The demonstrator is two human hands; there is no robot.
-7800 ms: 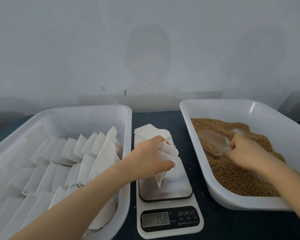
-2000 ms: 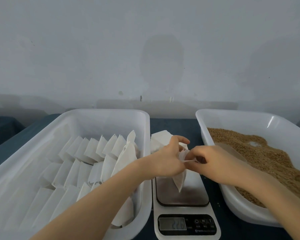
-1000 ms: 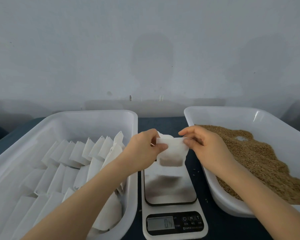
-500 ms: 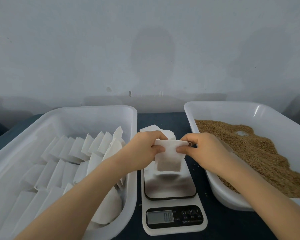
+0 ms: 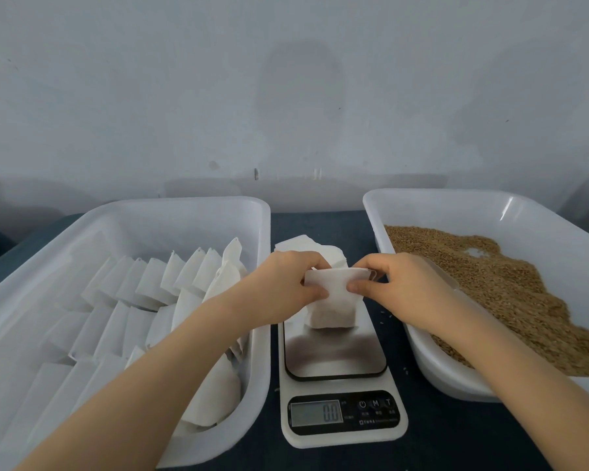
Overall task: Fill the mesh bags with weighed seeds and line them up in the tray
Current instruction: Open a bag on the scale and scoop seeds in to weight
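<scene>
A white mesh bag (image 5: 334, 305) with seeds in its lower half hangs just above the scale (image 5: 335, 362), whose display reads 0.0. My left hand (image 5: 286, 282) pinches the bag's top left corner and my right hand (image 5: 402, 283) pinches its top right corner. On the left, a white tray (image 5: 170, 215) holds several filled bags (image 5: 157, 283) leaning in rows. The white tray on the right (image 5: 439, 202) is heaped with brown seeds (image 5: 490, 287). The scoop lies mostly hidden behind my right hand.
A stack of empty white bags (image 5: 306, 248) lies behind the scale on the dark tabletop (image 5: 317, 222). A few loose seeds dot the cloth between the scale and the seed tray. A grey wall stands close behind both trays.
My right hand left the scoop in the seeds and joined my left hand on the bag. Both lifted the bag off the scale; the display fell to 0.0.
</scene>
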